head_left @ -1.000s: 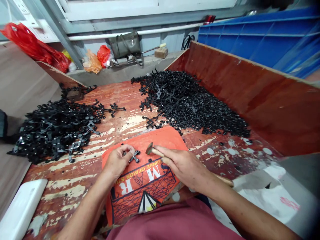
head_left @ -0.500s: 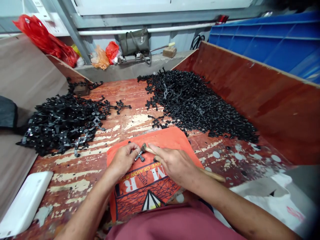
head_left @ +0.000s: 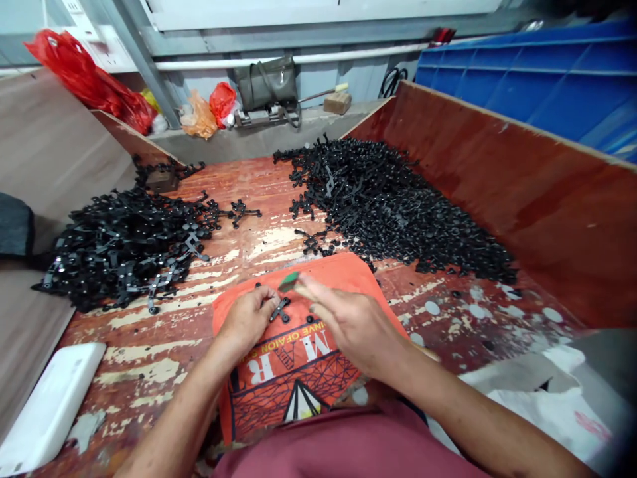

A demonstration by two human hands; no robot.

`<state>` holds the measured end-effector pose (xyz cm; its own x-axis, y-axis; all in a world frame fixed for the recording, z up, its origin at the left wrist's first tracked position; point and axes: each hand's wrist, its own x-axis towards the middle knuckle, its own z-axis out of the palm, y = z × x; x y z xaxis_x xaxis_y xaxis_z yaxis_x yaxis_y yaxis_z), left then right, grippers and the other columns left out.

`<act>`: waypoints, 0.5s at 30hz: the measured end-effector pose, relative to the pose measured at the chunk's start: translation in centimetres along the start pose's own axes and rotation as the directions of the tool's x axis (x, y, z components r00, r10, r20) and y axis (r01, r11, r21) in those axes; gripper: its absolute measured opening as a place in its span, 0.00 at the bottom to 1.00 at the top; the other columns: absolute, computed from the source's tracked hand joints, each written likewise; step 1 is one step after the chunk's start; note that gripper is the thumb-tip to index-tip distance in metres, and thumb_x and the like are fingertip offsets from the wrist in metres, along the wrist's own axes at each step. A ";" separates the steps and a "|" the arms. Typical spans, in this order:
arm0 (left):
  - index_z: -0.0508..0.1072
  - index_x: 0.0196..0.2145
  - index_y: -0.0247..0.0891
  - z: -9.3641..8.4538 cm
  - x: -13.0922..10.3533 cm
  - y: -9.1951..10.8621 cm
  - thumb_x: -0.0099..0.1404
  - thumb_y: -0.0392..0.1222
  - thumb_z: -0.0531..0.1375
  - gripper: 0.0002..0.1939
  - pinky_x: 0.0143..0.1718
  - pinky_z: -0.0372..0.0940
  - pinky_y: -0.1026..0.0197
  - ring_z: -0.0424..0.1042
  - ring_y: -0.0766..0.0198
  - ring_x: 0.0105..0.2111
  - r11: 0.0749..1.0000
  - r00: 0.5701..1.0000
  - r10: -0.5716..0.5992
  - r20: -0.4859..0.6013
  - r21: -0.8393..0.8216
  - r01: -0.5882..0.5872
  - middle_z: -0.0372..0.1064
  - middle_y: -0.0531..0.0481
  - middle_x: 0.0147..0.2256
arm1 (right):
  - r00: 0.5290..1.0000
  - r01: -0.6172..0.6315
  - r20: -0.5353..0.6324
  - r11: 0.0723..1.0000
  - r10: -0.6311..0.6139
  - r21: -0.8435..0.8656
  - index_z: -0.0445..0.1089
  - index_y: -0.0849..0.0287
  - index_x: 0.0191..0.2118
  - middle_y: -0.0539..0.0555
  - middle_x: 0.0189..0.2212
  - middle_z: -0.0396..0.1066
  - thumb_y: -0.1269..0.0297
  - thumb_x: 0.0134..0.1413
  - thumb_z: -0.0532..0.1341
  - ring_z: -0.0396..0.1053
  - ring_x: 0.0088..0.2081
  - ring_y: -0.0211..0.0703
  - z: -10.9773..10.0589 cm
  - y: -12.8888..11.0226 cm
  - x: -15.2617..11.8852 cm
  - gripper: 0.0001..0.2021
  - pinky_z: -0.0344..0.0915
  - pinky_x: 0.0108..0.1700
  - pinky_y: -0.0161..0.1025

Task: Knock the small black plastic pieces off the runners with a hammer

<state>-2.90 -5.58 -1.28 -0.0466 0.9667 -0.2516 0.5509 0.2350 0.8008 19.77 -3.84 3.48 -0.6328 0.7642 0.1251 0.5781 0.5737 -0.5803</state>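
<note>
My left hand (head_left: 249, 320) pinches a small black jointed linkage (head_left: 281, 309) against the orange printed bag (head_left: 358, 272). In my right hand (head_left: 351, 325) is a hammer with a wooden handle (head_left: 424, 350) and a greenish head (head_left: 288, 281), blurred by motion. The head hangs just above the linkage, apart from it. A small black round piece (head_left: 309, 319) lies on the bag between my hands. The far end of the linkage is hidden behind my left fingers.
Black linkages form a pile (head_left: 124, 245) on the left; a larger pile of black parts (head_left: 388, 199) lies at the right. A red-brown board (head_left: 497, 179) walls the right side, with a blue crate (head_left: 527, 79) behind it. At left lies a white case-like object (head_left: 54, 405).
The hammer has risen off the linkage and its head has turned, showing green. My left hand has stayed in place on the linkage.
</note>
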 end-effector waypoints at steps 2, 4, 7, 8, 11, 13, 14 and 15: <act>0.70 0.29 0.39 0.0 0.0 0.1 0.65 0.47 0.54 0.12 0.26 0.54 0.65 0.62 0.65 0.24 0.999 1.000 0.023 0.005 0.029 -0.023 0.64 0.55 0.23 | 0.994 -0.033 0.101 0.993 0.044 -0.110 0.59 0.49 0.66 0.53 0.42 0.80 0.63 0.70 0.51 0.77 0.40 0.47 0.0 -0.2 0.2 0.22 0.68 0.39 0.39; 0.71 0.33 0.40 0.0 -0.3 0.4 0.66 0.48 0.54 0.11 0.29 0.57 0.64 0.66 0.63 0.28 0.997 0.999 0.042 0.004 0.061 -0.042 0.67 0.54 0.26 | 0.989 -0.045 0.135 0.986 0.067 -0.162 0.58 0.47 0.66 0.53 0.39 0.80 0.63 0.70 0.53 0.78 0.38 0.47 0.2 -0.3 0.4 0.22 0.67 0.36 0.38; 0.67 0.53 0.42 -0.3 -1.2 1.1 0.68 0.52 0.52 0.20 0.35 0.61 0.61 0.69 0.59 0.32 0.998 0.998 0.042 -0.049 0.044 -0.039 0.70 0.52 0.32 | 0.993 -0.047 0.104 0.993 0.059 -0.112 0.57 0.48 0.67 0.53 0.45 0.79 0.64 0.69 0.53 0.77 0.42 0.47 0.3 0.0 0.5 0.23 0.68 0.40 0.39; 0.61 0.59 0.42 -0.5 -1.6 1.4 0.69 0.53 0.51 0.24 0.37 0.62 0.59 0.69 0.59 0.33 0.999 0.995 0.045 -0.087 0.023 -0.043 0.69 0.52 0.34 | 0.993 -0.053 0.098 0.996 0.059 -0.070 0.58 0.48 0.67 0.53 0.47 0.78 0.64 0.69 0.53 0.77 0.44 0.47 0.3 0.2 0.4 0.23 0.69 0.42 0.39; 0.54 0.65 0.43 -1.2 -2.5 2.2 0.69 0.55 0.50 0.30 0.37 0.62 0.59 0.66 0.60 0.30 0.998 0.979 0.037 -0.200 -0.037 -0.045 0.66 0.52 0.32 | 0.994 -0.106 0.019 0.989 0.105 0.101 0.61 0.50 0.65 0.53 0.55 0.73 0.64 0.70 0.52 0.74 0.50 0.47 -0.1 1.1 -0.3 0.21 0.70 0.49 0.42; 0.58 0.61 0.43 -1.7 -2.8 2.7 0.69 0.57 0.52 0.28 0.32 0.60 0.61 0.62 0.63 0.26 0.993 0.978 0.002 -0.210 -0.115 -0.027 0.62 0.55 0.28 | 0.984 -0.152 -0.063 0.970 0.167 0.189 0.61 0.51 0.65 0.53 0.59 0.69 0.64 0.70 0.50 0.71 0.55 0.47 -0.8 1.6 -1.2 0.21 0.68 0.55 0.44; 0.60 0.58 0.43 -1.9 -2.8 2.9 0.68 0.58 0.52 0.26 0.29 0.59 0.63 0.61 0.64 0.25 0.984 0.983 -0.026 -0.183 -0.178 -0.008 0.59 0.57 0.26 | 0.977 -0.174 -0.084 0.964 0.194 0.203 0.61 0.51 0.65 0.52 0.60 0.68 0.63 0.70 0.50 0.70 0.56 0.47 -1.2 1.8 -1.8 0.21 0.67 0.56 0.45; 0.63 0.55 0.43 -2.0 -2.8 3.1 0.67 0.59 0.53 0.25 0.27 0.58 0.65 0.59 0.65 0.24 0.968 0.988 -0.056 -0.142 -0.252 0.018 0.58 0.58 0.26 | 0.973 -0.191 -0.091 0.961 0.212 0.198 0.62 0.50 0.65 0.52 0.60 0.67 0.63 0.70 0.49 0.69 0.57 0.47 -1.6 2.0 -2.5 0.21 0.67 0.57 0.46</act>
<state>-2.76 -7.39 3.02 -0.1955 0.9567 -0.2159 0.3223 0.2706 0.9071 23.30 -4.13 3.32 -0.4457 0.8923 0.0720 0.5748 0.3469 -0.7411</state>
